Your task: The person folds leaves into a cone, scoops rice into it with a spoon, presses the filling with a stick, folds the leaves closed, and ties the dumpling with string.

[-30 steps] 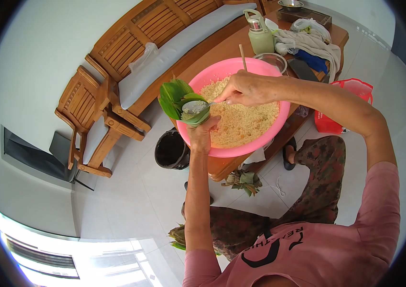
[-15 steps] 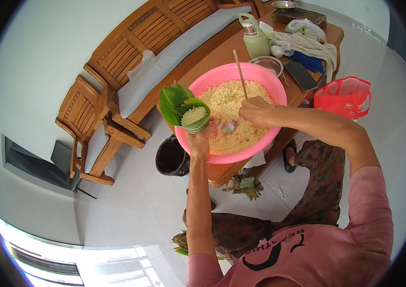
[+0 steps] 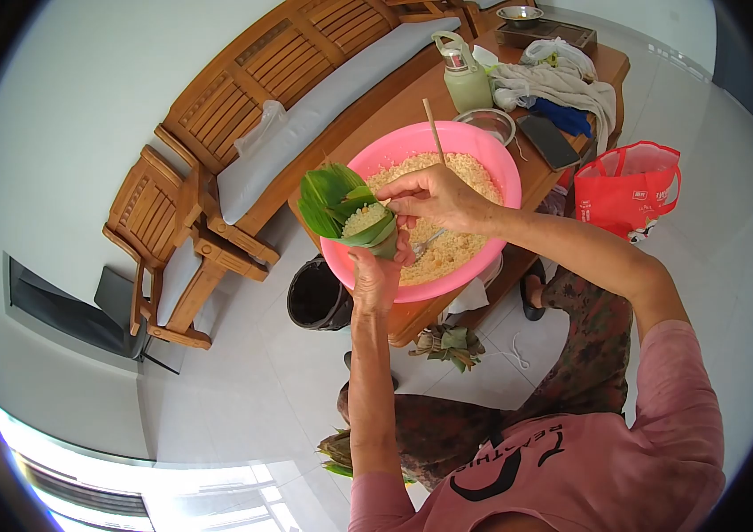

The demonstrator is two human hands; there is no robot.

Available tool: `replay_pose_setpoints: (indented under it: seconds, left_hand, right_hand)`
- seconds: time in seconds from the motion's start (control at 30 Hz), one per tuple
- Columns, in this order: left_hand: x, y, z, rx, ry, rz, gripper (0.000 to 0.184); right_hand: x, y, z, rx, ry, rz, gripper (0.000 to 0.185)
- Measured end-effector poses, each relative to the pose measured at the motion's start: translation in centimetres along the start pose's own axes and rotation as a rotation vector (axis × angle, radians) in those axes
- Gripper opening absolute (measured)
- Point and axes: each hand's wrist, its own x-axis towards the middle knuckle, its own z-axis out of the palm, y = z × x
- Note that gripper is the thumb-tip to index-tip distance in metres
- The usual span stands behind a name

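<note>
My left hand (image 3: 378, 277) is wrapped round the lower part of a green leaf cone (image 3: 371, 236), holding it over the near left rim of a pink basin (image 3: 505, 177). Pale rice grains (image 3: 364, 216) fill the cone's mouth, and long leaf ends (image 3: 323, 195) stand up at its far left side. The thumb and fingers of my right hand (image 3: 436, 197) close on the cone's right edge. Below that hand a metal spoon (image 3: 430, 239) lies in the grainy rice (image 3: 452, 259) in the basin. A wooden stick (image 3: 433, 129) stands up out of the rice.
The basin rests on a wooden table (image 3: 407, 326). A green flask (image 3: 467, 82), a strainer (image 3: 493, 124), a dark phone-like slab (image 3: 547, 142) and cloths (image 3: 562, 89) are behind it. A black bin (image 3: 316, 297), leaf bundles (image 3: 447, 346) and a red bag (image 3: 629, 191) are around the table.
My right hand has let go of the spoon, left it in the rice, and moved up and left to the cone's edge. My left hand still holds the cone, now turned slightly.
</note>
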Motion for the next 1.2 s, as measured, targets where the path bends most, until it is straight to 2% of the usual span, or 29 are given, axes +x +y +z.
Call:
replay_pose_setpoints:
  seconds: [0.07, 0.27, 0.37, 0.47, 0.53, 0.73, 0.83, 0.93, 1.03, 1.13, 1.2]
  left_hand:
    - [-0.1, -0.4, -0.2, -0.019, -0.003, -0.002, 0.092]
    - [-0.7, -0.5, 0.2, 0.01, 0.064, -0.039, 0.088]
    - [-0.6, -1.3, -0.7, 0.001, 0.065, -0.077, 0.078]
    - [-0.7, -1.7, -0.9, -0.073, 0.04, -0.073, 0.048]
    - [-0.6, -1.7, -0.6, -0.057, 0.049, -0.075, 0.038]
    - [-0.1, -1.4, 0.1, -0.001, 0.128, -0.116, 0.025]
    - [0.0, -1.4, 0.4, -0.015, 0.152, -0.12, 0.02]
    - [0.0, -1.5, 0.4, -0.038, 0.158, -0.122, 0.019]
    - [-0.2, -1.6, 0.7, -0.039, 0.179, -0.111, 0.019]
    - [-0.6, -1.2, 1.5, -0.01, 0.158, -0.105, 0.014]
    - [-0.7, -0.8, 2.0, -0.014, 0.127, -0.107, 0.014]
  right_hand:
    - [-0.2, -0.3, 0.2, -0.104, -0.014, -0.015, 0.022]
    - [-0.7, -1.5, 0.2, -0.419, -0.102, -0.155, 0.022]
    - [-0.5, -2.2, -0.1, -0.45, -0.198, -0.097, 0.022]
    - [0.0, -2.7, -0.2, -0.346, -0.262, 0.022, 0.022]
    - [0.5, -2.7, -0.3, -0.279, -0.273, 0.072, 0.029]
    - [2.0, -3.8, 0.5, -0.64, -0.353, 0.071, 0.031]
    - [2.3, -2.8, 1.2, -0.738, -0.23, -0.045, 0.034]
    - [1.0, -3.1, 1.2, -0.706, -0.063, -0.095, 0.032]
    - [0.8, -1.6, 0.9, -0.747, 0.142, -0.136, 0.041]
    - [2.0, 2.4, 0.7, -0.243, 0.002, -0.231, 0.046]
    - [1.7, 0.7, 0.0, 0.01, -0.346, 0.131, 0.043]
